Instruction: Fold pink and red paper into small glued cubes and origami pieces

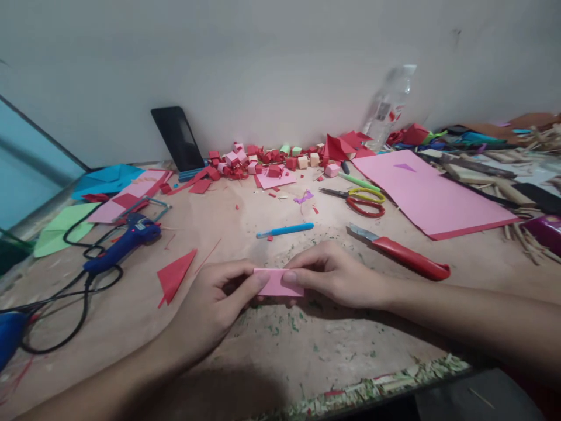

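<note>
A small pink rectangle of paper (276, 285) is held up just over the table, roughly in the middle of the view. My left hand (223, 292) pinches its left end, thumb on the near face. At the right end, my right hand (331, 278) grips it the same way; the fingers behind the paper are mostly hidden. Just beyond lies a blue pen (286, 230). To the right of my right hand rests a red-handled utility knife (407, 257), blade out. Scissors (362, 200) with yellow and red handles lie behind it. A folded red paper piece (175, 276) is left of my left hand.
Small paper cubes (263, 161) pile against the wall, beside a leaning phone (177, 139) and a plastic bottle (390, 108). A blue glue gun (125, 242) with a looping cord lies left. Pink sheets (433, 193) and sticks (491, 169) cover the right side.
</note>
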`<state>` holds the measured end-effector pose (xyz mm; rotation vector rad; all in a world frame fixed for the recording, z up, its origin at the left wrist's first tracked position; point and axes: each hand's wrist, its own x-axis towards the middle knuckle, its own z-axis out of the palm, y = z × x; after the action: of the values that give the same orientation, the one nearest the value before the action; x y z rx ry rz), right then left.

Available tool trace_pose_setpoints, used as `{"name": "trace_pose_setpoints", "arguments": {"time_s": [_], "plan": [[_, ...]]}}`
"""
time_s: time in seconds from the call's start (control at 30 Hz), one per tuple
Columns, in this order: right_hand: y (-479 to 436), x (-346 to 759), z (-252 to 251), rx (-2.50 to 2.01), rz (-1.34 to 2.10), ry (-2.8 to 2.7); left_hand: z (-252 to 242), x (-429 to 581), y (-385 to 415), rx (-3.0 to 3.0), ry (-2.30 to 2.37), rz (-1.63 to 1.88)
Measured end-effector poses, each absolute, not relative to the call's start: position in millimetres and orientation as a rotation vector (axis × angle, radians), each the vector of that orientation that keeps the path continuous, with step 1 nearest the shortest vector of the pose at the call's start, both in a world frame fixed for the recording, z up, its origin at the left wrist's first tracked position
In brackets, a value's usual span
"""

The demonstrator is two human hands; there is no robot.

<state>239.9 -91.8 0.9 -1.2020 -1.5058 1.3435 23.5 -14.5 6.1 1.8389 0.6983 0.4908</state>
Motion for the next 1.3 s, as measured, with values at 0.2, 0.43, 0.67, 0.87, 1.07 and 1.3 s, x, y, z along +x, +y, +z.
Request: {"name": "trace_pose_setpoints", "arguments": {"time_s": [0.2, 0.43, 0.67, 0.87, 1.07, 1.3], "plan": [[-91, 239, -1, -1.174, 1.381, -1.482, 7, 23, -14, 1.893, 0.731, 0.497], [-89, 239, -6, -1.198, 1.429, -1.378, 6, 18, -10, 1.982, 0.777, 0.585], [-88, 237, -5, -1.157, 1.453, -1.325, 7, 19, -10, 2.048, 0.832, 0.598], [-88, 238, -4, -1.125, 1.524, -1.255, 8, 19, -9, 2.052, 0.876, 0.617], [-86, 234, -10, -1.099, 1.587, -1.151, 10, 24, -8, 1.935, 0.858, 0.538], [-86, 233, -13, -1.09, 1.611, -1.13, 14, 32, -9, 1.896, 0.89, 0.298]]}}
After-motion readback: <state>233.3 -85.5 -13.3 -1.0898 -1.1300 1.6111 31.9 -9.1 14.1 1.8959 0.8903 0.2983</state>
